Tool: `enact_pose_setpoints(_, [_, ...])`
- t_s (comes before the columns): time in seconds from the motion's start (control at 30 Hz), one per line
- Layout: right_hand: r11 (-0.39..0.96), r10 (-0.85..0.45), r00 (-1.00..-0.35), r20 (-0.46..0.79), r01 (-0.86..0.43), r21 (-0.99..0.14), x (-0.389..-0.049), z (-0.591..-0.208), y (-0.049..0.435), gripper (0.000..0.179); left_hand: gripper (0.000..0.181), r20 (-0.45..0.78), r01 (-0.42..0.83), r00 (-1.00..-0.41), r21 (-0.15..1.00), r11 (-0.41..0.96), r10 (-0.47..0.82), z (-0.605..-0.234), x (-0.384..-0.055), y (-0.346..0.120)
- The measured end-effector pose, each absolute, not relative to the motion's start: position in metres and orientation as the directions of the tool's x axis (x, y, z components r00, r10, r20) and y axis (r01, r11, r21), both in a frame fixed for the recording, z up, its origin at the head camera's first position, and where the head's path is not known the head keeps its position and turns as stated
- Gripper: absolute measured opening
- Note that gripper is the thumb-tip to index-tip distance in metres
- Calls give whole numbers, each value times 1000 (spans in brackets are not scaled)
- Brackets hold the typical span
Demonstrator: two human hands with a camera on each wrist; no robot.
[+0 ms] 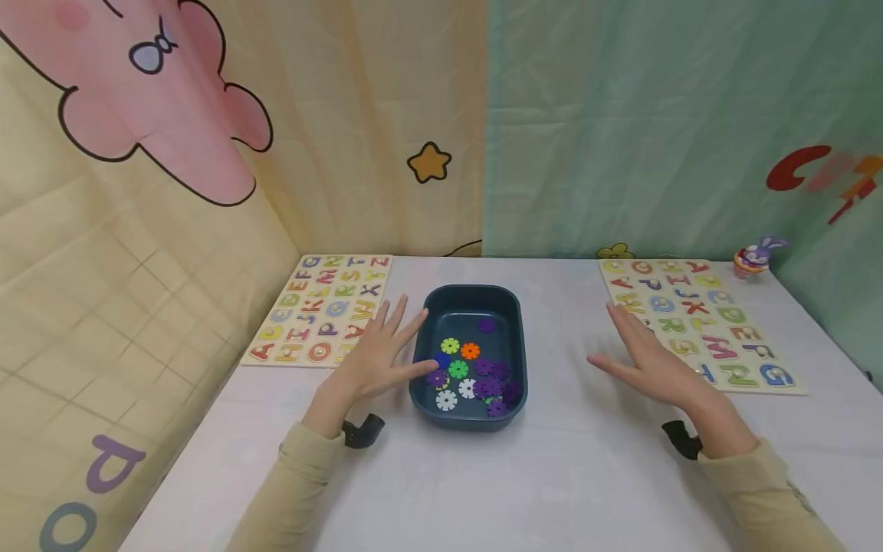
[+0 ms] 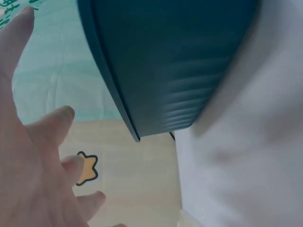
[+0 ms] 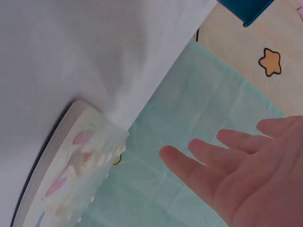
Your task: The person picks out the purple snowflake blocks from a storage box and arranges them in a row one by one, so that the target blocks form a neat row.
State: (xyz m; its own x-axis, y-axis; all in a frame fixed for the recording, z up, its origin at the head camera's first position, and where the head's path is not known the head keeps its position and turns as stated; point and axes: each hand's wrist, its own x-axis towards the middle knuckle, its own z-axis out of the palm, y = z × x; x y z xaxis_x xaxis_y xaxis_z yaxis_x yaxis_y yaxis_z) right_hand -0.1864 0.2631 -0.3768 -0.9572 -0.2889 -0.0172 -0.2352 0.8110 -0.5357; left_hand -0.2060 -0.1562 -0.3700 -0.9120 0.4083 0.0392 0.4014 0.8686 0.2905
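Observation:
A dark blue plastic bin (image 1: 469, 297) stands mid-table, holding several notched snowflake discs; purple ones (image 1: 488, 388) bunch at the right, with white (image 1: 446, 400), green (image 1: 458, 369), orange (image 1: 471, 351) and yellow-green discs beside them. My left hand (image 1: 375, 356) spreads its fingers at the bin's left side, thumb over the rim, holding nothing. In the left wrist view that hand (image 2: 38, 161) is beside the bin's outer wall (image 2: 165, 61). My right hand (image 1: 651, 360), fingers extended and holding nothing, hovers by the right-hand alphabet board; the right wrist view shows its palm (image 3: 255, 175).
Alphabet puzzle boards lie at the left (image 1: 324, 310) and right (image 1: 704, 326) of the white-covered table (image 1: 483, 491). A small purple rabbit figure (image 1: 755, 257) sits at the back right corner. Printed curtains (image 1: 586, 123) hang behind and beside the table.

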Motion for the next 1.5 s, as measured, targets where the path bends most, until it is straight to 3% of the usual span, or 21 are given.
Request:
enact_pose_setpoints(0.27, [707, -334, -941, 58, -291, -644, -201, -375, 237, 89, 77, 35, 342, -911, 622, 705, 411, -381, -192, -164])
enact_pose_setpoints(0.4, [648, -366, -921, 138, -358, -673, -211, -373, 220, 85, 69, 59, 288, -903, 819, 496, 426, -393, -192, -166])
enact_pose_setpoints(0.53, [568, -396, -889, 229, -433, -699, -225, -370, 202, 77, 58, 93, 225, -902, 935, 275, 422, -402, -193, -165])
enact_pose_setpoints(0.67, [494, -419, -866, 273, -470, -731, -242, -367, 186, 69, 48, 80, 158, -922, 971, 180, 378, -409, -194, -164])
enact_pose_setpoints(0.87, [440, -472, -857, 205, -431, -788, -265, -362, 166, 62, 46, 21, 87, -943, 979, 185, 333, -421, -195, -162])
enact_pose_setpoints(1.23, [442, -689, -723, 49, -473, -762, -304, -360, 140, 48, 49, 19, 77, -945, 983, 165, 327, -428, -198, -164])
enact_pose_setpoints(1.5, [485, -738, -674, -44, -484, -729, -323, -364, 124, 40, 49, 3, 56, -942, 987, 149, 335, -427, -197, -165])
